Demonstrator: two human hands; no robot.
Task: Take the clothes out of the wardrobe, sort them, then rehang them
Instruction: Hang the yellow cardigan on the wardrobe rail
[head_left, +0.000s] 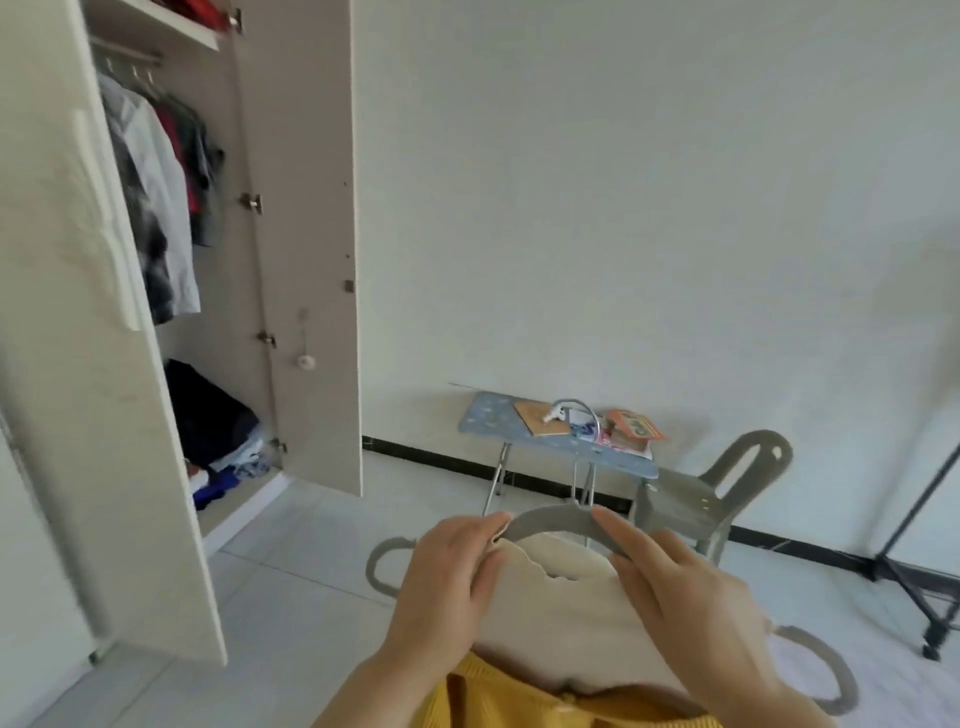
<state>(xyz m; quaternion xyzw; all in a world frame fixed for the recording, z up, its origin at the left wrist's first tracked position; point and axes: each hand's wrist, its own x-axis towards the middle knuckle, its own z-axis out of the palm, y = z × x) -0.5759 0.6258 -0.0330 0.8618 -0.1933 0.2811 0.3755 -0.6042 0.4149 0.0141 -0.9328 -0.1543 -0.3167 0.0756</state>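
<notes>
A cream garment (566, 618) lies in front of me with a grey hanger (550, 521) at its neck, metal hook pointing up. My left hand (447, 577) pinches the garment's collar at the hanger's left shoulder. My right hand (691, 597) grips the hanger's right arm over the cloth. A yellow knit piece (498, 701) shows below the cream one. The open wardrobe (306, 249) stands at the left, with several clothes (161, 197) hanging from its rail and a dark heap (213, 426) on its floor.
The wardrobe's left door (78, 364) swings out close on my left. A small blue folding table (556, 441) with papers stands by the wall, a grey plastic chair (717, 499) beside it. A black rack's leg (914, 571) is at the right. Grey hanger ends (384, 566) stick out.
</notes>
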